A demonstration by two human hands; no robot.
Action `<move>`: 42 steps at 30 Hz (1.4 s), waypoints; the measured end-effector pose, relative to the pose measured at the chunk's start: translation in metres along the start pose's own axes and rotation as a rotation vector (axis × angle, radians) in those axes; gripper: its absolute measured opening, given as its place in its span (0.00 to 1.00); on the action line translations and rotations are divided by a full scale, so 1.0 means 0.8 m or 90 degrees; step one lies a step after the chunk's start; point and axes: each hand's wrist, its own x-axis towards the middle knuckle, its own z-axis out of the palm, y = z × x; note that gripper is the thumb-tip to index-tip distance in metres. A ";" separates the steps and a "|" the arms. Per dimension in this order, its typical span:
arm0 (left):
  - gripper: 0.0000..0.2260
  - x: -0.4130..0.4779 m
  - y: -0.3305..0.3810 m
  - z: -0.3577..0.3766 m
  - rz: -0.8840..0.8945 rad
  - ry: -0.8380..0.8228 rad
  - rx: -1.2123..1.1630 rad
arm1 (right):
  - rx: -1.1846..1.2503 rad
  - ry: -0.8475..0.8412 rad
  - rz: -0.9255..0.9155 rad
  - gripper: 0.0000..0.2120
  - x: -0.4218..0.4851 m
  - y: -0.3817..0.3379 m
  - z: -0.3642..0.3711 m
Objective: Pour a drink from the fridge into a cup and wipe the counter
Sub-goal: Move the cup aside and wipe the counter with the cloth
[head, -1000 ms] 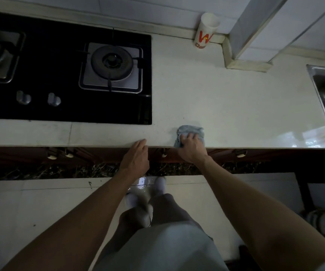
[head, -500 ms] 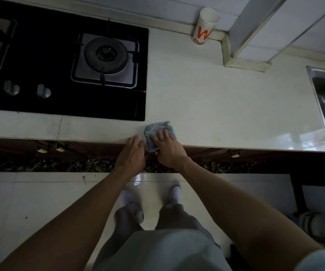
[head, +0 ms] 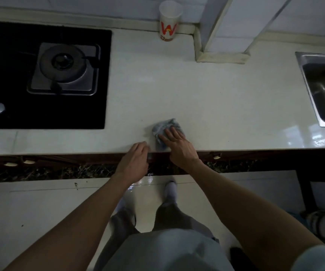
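Far to the left of both hands lies the black glass gas hob [head: 46,75] with its steel burner, set into the pale glossy stone bench [head: 216,98]. The left hand [head: 134,163] rests on the bench's front edge, fingers loosely bent over the lip and holding nothing; it looks like a brace for the body. Just to its right, close but not touching, the crumpled grey-blue cloth [head: 164,126] lies on the bench near the front edge. The right hand [head: 179,147] presses down on it with straight, spread fingers, flat on top rather than wrapped round it.

Half a second ago the cloth was pushed up against the left hand, level with the hob's right edge; now it has swung back to the right and sits well clear of the hob, much as it did a second ago. That reads as a back-and-forth wiping stroke along the front strip of the bench, so the wiping part of the task appears to be under way.

Well beyond the right hand, against the back wall, stands the white paper cup [head: 168,22] with a red W; whether it holds any drink cannot be told. Far to the right, the steel sink [head: 321,85] is sunk into the bench, and a wet sheen beside it suggests ground not yet wiped
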 end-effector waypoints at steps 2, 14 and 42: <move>0.23 0.026 0.036 0.007 0.031 -0.010 0.037 | -0.001 0.023 0.032 0.34 -0.024 0.053 -0.009; 0.29 0.153 0.212 0.059 0.065 -0.163 0.153 | -0.008 0.135 0.258 0.28 -0.155 0.337 -0.045; 0.31 0.193 0.203 0.029 0.003 -0.251 -0.004 | -0.035 0.011 0.143 0.37 0.147 0.282 -0.125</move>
